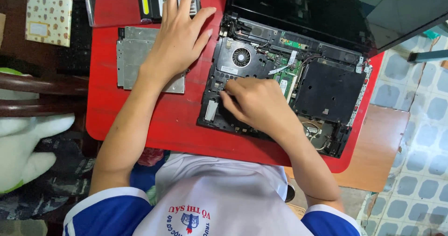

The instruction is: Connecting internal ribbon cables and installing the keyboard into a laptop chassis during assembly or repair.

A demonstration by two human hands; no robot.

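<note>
Opened laptop base (284,77) lay on the red table (140,119), boards exposed: fragile, stiff shell.
Right hand (254,103) pinched something small near the fan (241,57), item hidden; left hand (179,35) rested spread on metal plate (130,59). Best gripped by chassis edges.

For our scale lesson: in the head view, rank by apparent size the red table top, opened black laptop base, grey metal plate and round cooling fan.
1. Red table top
2. Opened black laptop base
3. Grey metal plate, partly covered by the left hand
4. Round cooling fan
</note>
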